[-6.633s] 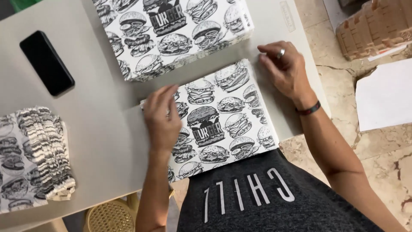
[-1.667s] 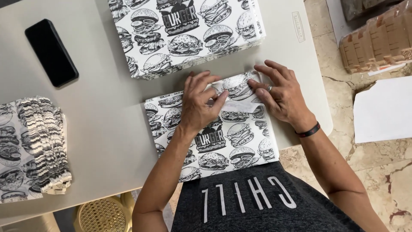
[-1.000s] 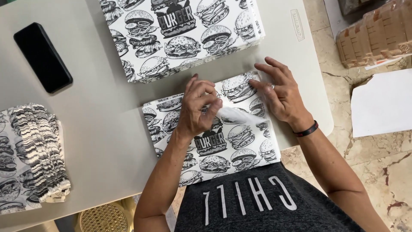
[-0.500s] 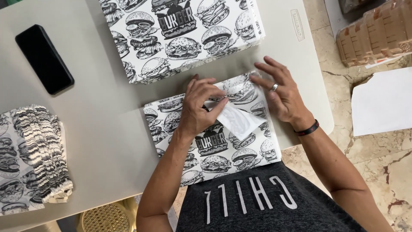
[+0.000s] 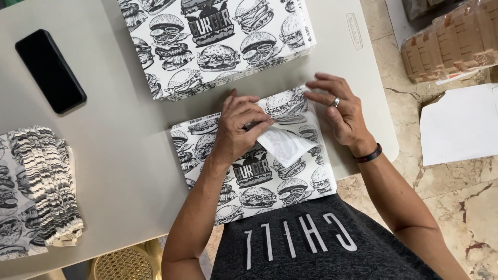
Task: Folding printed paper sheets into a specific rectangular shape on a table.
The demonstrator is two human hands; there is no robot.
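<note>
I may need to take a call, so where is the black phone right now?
In the head view, the black phone lies on the grey table at upper left, left of the big printed paper stack and above the folded pile.

b&w burger-print sheet (image 5: 259,176), corner folded, flat

One table (image 5: 119,155) carried one black phone (image 5: 50,70), one loose burger-printed sheet (image 5: 254,176) and two stacks of the same printed paper: one flat stack (image 5: 207,46) at the far edge and one fanned stack of folded pieces (image 5: 36,192) at the side. Two hands were in view, the left hand (image 5: 236,127) and the right hand (image 5: 340,111), with one ring (image 5: 336,102) and one dark wristband (image 5: 369,154) on the right. On the floor lay one white sheet (image 5: 459,129), and one bundle of brown cardboard pieces (image 5: 448,44) stood beside it.
</note>
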